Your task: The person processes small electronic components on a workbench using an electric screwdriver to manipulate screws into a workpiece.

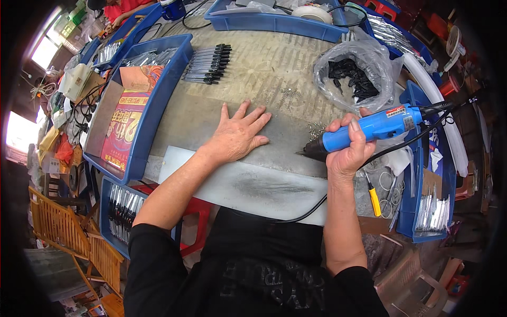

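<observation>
My left hand [238, 133] lies flat on the worktable [285, 113], fingers spread, holding nothing. In my right hand [348, 150] is a blue electric screwdriver [369, 128], its black nose angled down to the left near the tabletop. Just beyond that nose lies a small heap of screws [317, 130]. A dark cable [393, 150] trails from the tool area across my right wrist to the table's front. Beyond my left hand, a row of slim metal pieces with black ends [208, 63] lies side by side.
A clear bag of black parts [353, 76] sits at the far right. Blue trays [183, 58] stand left, back and right [406, 222]. A yellow-handled screwdriver [374, 199] lies by the right edge. A pale metal strip [248, 185] lines the front edge. Another person's red sleeve [124, 7] shows far left.
</observation>
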`<state>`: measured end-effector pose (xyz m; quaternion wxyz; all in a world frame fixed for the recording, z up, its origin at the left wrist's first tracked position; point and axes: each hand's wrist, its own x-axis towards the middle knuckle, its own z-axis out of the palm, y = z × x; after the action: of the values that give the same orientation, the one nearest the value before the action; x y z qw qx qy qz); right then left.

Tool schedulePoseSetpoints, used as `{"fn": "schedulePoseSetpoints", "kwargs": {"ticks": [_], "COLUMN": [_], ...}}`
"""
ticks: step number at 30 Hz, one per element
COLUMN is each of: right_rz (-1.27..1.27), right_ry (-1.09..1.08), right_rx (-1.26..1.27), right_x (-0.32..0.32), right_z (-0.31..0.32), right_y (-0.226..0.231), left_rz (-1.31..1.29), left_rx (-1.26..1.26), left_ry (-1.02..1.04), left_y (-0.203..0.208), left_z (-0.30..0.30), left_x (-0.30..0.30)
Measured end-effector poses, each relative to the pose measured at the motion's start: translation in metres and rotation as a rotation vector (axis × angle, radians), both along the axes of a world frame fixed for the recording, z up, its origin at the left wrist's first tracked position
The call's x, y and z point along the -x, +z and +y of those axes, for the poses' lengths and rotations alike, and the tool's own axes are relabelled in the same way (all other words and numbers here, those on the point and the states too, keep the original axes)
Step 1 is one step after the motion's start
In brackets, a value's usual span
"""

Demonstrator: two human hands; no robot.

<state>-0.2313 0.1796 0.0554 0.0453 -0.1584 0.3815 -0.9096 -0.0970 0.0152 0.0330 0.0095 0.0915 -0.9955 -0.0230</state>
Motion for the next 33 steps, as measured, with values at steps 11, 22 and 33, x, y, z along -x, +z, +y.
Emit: {"fn": "schedulePoseSetpoints", "kwargs": {"ticks": [11,22,33], "right_rz": [0.007,0.0,-0.006], "right_ry": [-0.009,0.0,0.006], "right_rx": [-0.015,-0.008,0.0], "right_x": [0.0,-0.002,-0.001], "right_z": [0.0,0.0,-0.001], "right_y": [0.001,0.002,0.0], "left_rz": [0.031,0.07,0.068], "left_rx": [0.003,0.005,0.036], "left_ry": [0.023,0.078,0.09], "left_y": [-0.001,0.005,-0.001], "left_z": [0.0,0.003,0.001], "left_x": [-0.004,0.0,0.007]}}
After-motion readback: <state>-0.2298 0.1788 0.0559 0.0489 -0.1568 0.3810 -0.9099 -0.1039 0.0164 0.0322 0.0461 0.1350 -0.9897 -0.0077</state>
